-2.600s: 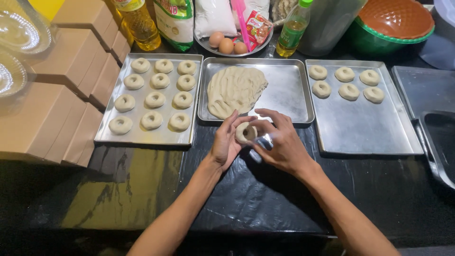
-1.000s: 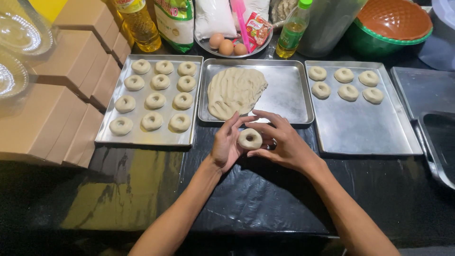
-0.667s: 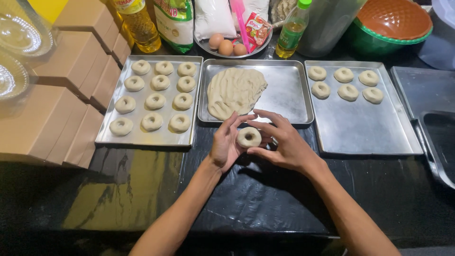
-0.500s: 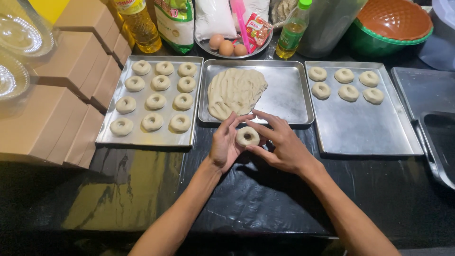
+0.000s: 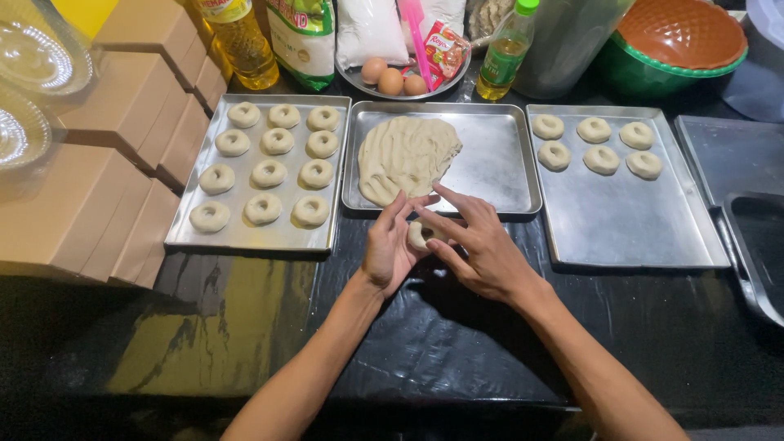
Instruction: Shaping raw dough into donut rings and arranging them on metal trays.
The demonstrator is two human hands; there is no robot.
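Left hand (image 5: 390,247) & right hand (image 5: 478,245) cupped round dough ring (image 5: 420,235), pinched btwn fingers; dough slab (image 5: 407,157) on tray (image 5: 498,159) at 12 o'clock.

A rectangular metal tray (image 5: 339,175) at left carries twelve pale dough rings (image 5: 268,172). The right-hand metal tray (image 5: 629,237) bears six more rings (image 5: 600,159). Behind stand a yellow oil bottle (image 5: 242,45), a round plate with three brown eggs (image 5: 391,80) and a green basin with orange bowl (image 5: 678,37). Brown cardboard boxes (image 5: 98,163) stack far left.
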